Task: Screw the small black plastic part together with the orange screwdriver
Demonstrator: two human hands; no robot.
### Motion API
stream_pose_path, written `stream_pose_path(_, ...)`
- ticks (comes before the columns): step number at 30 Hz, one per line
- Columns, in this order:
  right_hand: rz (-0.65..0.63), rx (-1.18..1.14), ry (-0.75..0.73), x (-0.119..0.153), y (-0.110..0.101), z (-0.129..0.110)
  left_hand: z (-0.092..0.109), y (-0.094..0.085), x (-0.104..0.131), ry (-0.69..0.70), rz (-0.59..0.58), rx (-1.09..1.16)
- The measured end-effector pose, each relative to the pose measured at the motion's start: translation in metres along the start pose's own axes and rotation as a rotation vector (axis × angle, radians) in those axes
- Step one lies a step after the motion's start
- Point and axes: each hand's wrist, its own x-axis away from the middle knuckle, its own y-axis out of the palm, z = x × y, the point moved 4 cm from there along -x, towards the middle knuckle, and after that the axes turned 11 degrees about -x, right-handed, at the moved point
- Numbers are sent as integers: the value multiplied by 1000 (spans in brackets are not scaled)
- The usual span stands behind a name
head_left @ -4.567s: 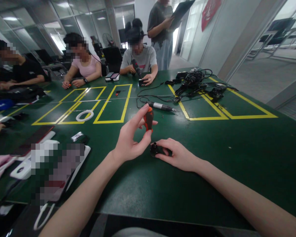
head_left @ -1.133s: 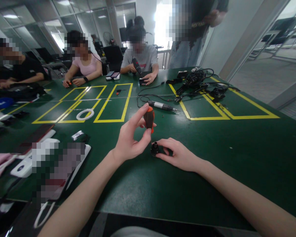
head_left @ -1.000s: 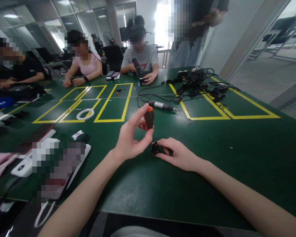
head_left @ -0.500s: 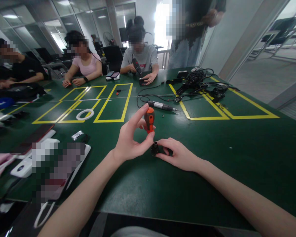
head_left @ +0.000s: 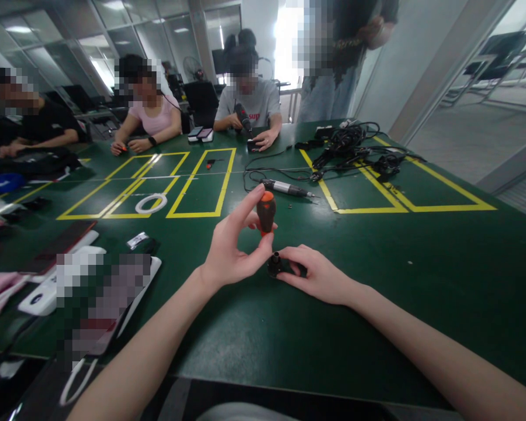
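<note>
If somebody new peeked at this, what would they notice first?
Probably the orange-and-dark handle, held upright in the left hand near the middle of the picture. Just below it, the right hand grips a small black part on the green table. Farther back, to the right, a tangle of black cables lies partly over yellow tape.

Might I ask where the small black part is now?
In the head view, the small black part is slightly right of centre, held by the right hand, below the orange-tipped handle in the left hand.
</note>
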Motion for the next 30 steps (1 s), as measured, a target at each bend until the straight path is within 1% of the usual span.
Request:
stream_pose_path(6, 4, 4, -8, 0, 0, 1, -2, 0, 2, 28, 64, -101)
stream_pose_path(10, 4, 1, -14, 0, 0, 1, 0, 0, 1, 45, 18, -77)
stream_pose_path(13, 4, 0, -12, 0, 0, 1, 2, 0, 0, 28, -19, -38)
stream_pose_path(22, 0, -1, 1, 0, 1, 1, -2, 1, 3, 19, 37, -103)
stream_pose_path(30, -12, -7, 22, -1, -1, -1, 2, -1, -1, 24, -16, -16)
